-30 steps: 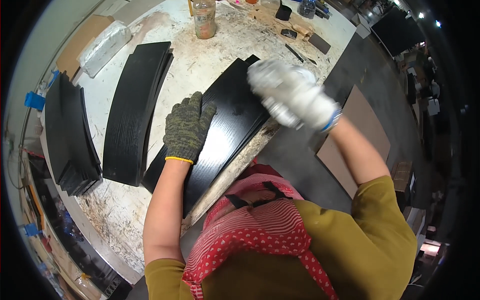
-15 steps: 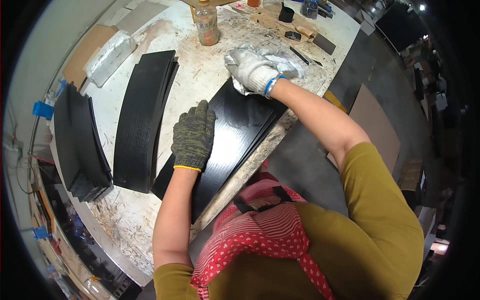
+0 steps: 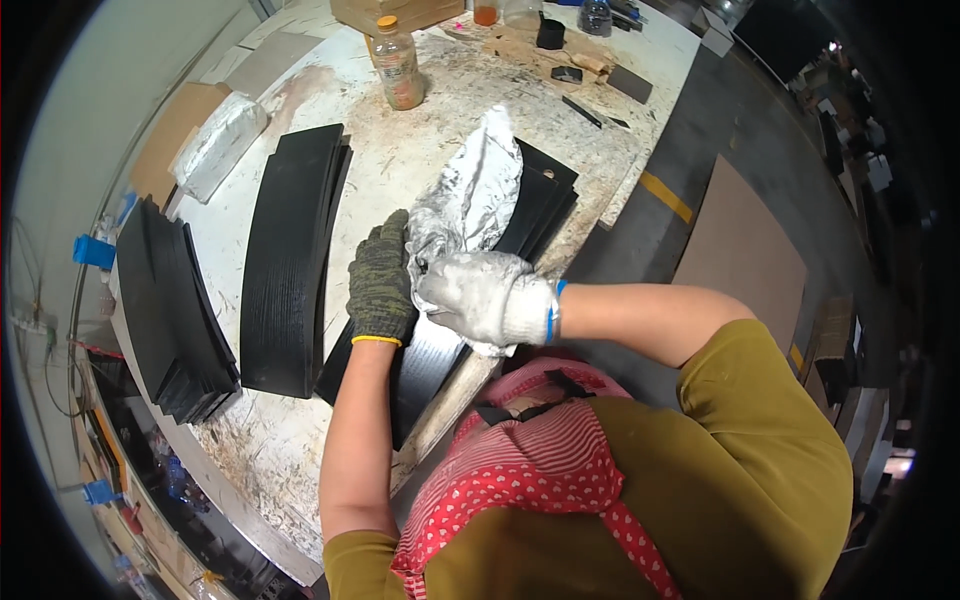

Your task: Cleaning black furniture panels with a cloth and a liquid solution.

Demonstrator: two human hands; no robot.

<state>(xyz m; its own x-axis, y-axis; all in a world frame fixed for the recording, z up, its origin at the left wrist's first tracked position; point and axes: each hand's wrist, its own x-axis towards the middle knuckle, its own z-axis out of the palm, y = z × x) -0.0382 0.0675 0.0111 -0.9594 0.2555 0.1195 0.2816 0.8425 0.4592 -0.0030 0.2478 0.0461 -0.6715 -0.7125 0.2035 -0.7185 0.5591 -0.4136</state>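
Pulled back toward the body since a moment ago: right hand (image 3: 485, 298), from the far end of the board (image 3: 440, 330) to its middle. Now closed around the near end of a shiny rag (image 3: 480, 190), fingers together, gripping it tight. White glove on that hand, with a blue band at the wrist. Rag now stretched long across the board, up toward the far end, crinkled and silver-white.

Left hand (image 3: 382, 283) just beside it, touching the rag's edge. Green knit glove, yellow cuff. Fingers flat and spread a little, pressing down on the board, not closed on anything. Shifted slightly toward the rag from before.

Board black, long and a bit curved, lying slanted on the table (image 3: 290, 440). Near end sticking out over the table edge, close to the red apron (image 3: 520, 460). More black boards under it at the far end.

Beside the left hand, a stack (image 3: 290, 260) of the same black boards, lying flat. Farther left, another pile (image 3: 170, 310) at the table's edge, well apart from the hands.

Table white and rough, all scratched and stained. At the far side, a bottle (image 3: 398, 62) with an orange cap and brown stuff inside. Near it, a white wrapped block (image 3: 220, 148) on some cardboard. Small tools and jars at the very far end, too small to tell apart. Grey floor to the right, with a brown sheet (image 3: 745, 260) lying on it.
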